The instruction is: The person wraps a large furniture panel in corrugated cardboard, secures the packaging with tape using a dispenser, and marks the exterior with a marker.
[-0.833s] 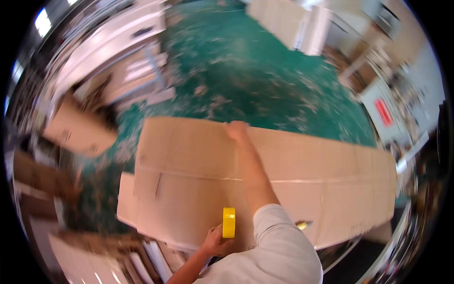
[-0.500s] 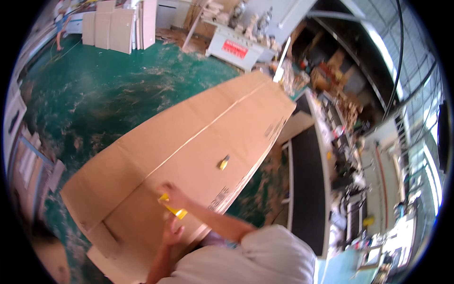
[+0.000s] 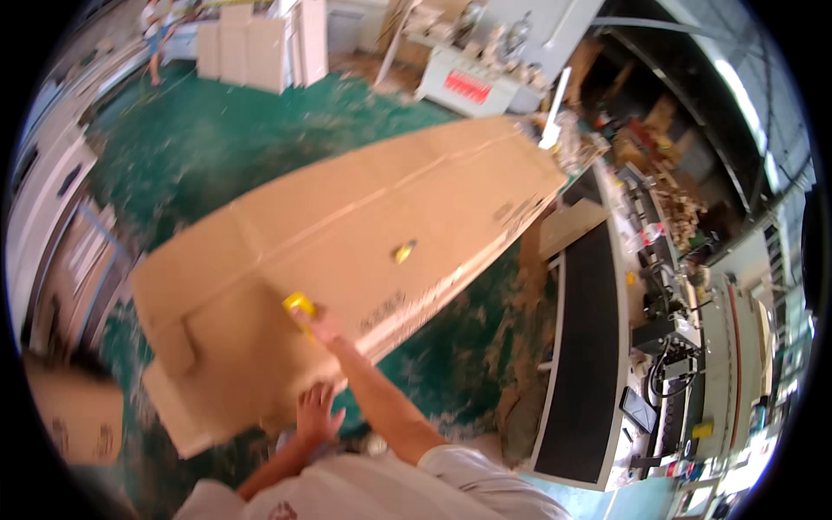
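A large brown cardboard sheet or flat carton (image 3: pixel 347 234) stretches from near my body toward the far right, with a crease along it. Over its near part, my right hand (image 3: pixel 322 325) is closed on a small glossy yellow thing that looks like a roll of tape (image 3: pixel 299 305); blur hides its details. Fingers apart and holding nothing, my left hand (image 3: pixel 318 414) is at the cardboard's near edge; whether it touches is unclear. Farther along the cardboard lies a small yellow-and-black tool (image 3: pixel 404 251), too small to name.
A long black-topped bench (image 3: pixel 582 347) stands to the right, beside a cluttered worktop with a dark phone-like slab (image 3: pixel 639 409). Upright boards (image 3: pixel 264 52) and a pale machine (image 3: pixel 468 82) stand at the back. Another person (image 3: pixel 154 39) is far left. Dust streaks the green floor (image 3: pixel 208 130).
My hands have drawn apart: the right moved up and forward with the yellow thing, while the left dropped back toward the near edge and opened. The view has shifted.
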Motion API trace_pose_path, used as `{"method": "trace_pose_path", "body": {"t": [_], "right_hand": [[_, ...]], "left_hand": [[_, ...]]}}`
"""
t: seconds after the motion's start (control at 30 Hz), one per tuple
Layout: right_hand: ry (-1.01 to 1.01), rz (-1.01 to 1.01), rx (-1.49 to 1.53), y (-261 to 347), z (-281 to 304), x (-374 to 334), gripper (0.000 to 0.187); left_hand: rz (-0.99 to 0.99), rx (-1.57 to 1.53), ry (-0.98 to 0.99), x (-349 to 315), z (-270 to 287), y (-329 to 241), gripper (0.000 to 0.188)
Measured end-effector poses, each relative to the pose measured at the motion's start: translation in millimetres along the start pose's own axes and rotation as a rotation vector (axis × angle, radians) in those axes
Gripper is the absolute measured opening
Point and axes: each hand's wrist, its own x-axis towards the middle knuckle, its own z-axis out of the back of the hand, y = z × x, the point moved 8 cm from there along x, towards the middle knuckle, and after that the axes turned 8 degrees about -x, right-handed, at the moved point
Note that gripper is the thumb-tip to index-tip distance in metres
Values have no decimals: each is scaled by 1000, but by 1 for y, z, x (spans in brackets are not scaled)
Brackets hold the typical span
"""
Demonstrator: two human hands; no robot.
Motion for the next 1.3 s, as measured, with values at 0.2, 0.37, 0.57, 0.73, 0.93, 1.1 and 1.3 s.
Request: {"method": "trace_pose_path", "body": {"t": [0.2,0.37,0.57,0.73,0.93,1.1,1.3], "right_hand": [[6,-73,0,-78,-24,-159,66],[56,-67,203,-44,10,-176,62],[50,-255,-257,-201,-53,-154,74],[167,-270,-215,-223,-89,-140,68],[162,-180,-200,-239,-27,-140,37],[-113,-202,-313,-224,106,-91,27],[-351,244,-609,-117,199,19,20]], "left_hand": [[572,428,85,1,70,96,116],[714,480,343,5,65,106,128],[677,319,396,36,71,105,116],[189,322,106,94,38,113,84],[491,417,-69,283,108,234,79],[679,455,-285,385,139,333,80],[638,470,-257,363,120,305,78]]}}
